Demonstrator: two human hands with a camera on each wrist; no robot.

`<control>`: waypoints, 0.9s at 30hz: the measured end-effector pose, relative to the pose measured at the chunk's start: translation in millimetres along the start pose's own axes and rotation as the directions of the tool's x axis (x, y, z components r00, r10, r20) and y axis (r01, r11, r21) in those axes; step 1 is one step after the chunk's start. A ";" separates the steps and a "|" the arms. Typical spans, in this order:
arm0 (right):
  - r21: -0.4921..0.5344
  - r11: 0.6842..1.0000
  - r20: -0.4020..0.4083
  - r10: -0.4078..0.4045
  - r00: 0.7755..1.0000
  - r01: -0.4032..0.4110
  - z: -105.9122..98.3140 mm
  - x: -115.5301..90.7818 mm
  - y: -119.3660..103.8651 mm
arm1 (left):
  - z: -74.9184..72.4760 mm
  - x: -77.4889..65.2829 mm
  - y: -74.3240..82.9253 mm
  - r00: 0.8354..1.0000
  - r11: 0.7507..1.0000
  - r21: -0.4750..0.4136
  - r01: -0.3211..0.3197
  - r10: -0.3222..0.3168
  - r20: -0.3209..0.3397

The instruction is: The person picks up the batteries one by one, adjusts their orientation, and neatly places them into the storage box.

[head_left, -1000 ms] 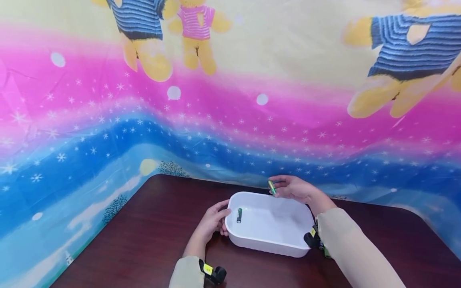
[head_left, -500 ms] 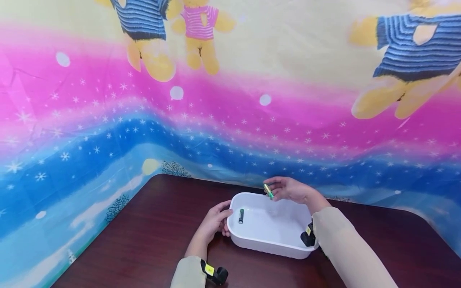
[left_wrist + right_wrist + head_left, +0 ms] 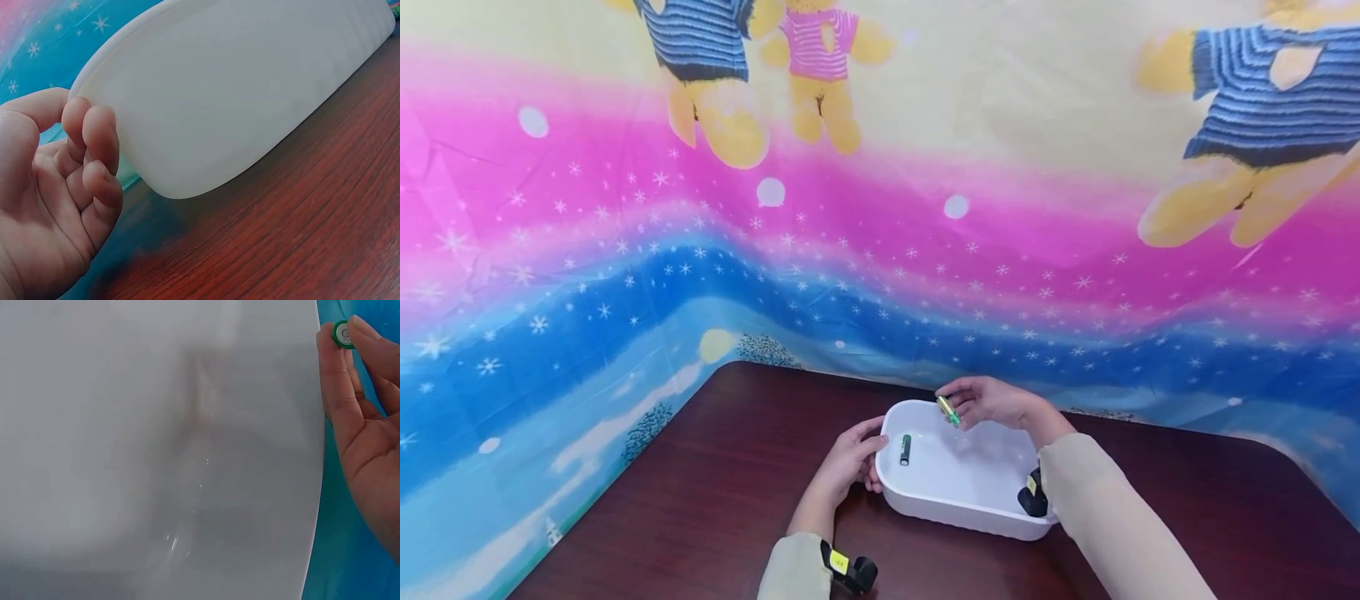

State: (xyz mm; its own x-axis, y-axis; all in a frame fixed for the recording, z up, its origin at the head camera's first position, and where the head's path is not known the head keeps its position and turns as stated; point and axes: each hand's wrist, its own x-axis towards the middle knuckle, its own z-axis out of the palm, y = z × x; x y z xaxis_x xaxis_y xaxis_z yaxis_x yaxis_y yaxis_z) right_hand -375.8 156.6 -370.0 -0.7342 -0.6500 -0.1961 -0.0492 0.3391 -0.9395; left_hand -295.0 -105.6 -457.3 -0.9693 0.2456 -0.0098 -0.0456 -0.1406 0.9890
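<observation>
A white plastic tub [image 3: 966, 518] stands on the table, and my left hand [image 3: 847, 460] grips its left end with the thumb at the rim. In the left wrist view the fingers [image 3: 100, 134] curl against the tub's outer wall. Over the tub's far side, my right hand [image 3: 1000, 404] pinches a green and gold battery [image 3: 948, 410] between thumb and fingertips, tilted. The right wrist view shows that battery's round end [image 3: 344, 335] with a green edge. Another battery [image 3: 906, 450], dark green and black, lies on the tub's floor near the left end.
The dark red-brown table [image 3: 700, 492] has rounded corners. A printed cloth [image 3: 880, 233] with bears and snowflakes hangs right behind it. A small green thing [image 3: 395, 11] shows past the tub's far end in the left wrist view, too little to identify.
My right hand has moved left and slightly down with the battery, from the tub's far rim to over the tub. The left hand keeps its grip. Batteries right of the tub are now hidden in the head view.
</observation>
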 end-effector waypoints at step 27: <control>-0.265 0.963 0.074 0.061 0.995 -0.040 27.4 15.4 11.2 | -2.0 1.2 -3.9 0.999 0.999 -0.002 -0.042 0.042 0.031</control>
State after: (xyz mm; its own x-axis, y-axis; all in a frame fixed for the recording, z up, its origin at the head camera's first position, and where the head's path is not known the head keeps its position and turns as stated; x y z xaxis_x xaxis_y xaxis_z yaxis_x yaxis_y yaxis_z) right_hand -369.1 131.8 -391.3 -0.6839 -0.6763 -0.2737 -0.1979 0.5330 -0.8226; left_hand -296.4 -106.6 -461.4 -0.9623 0.2694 0.0365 -0.0052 -0.1525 0.9883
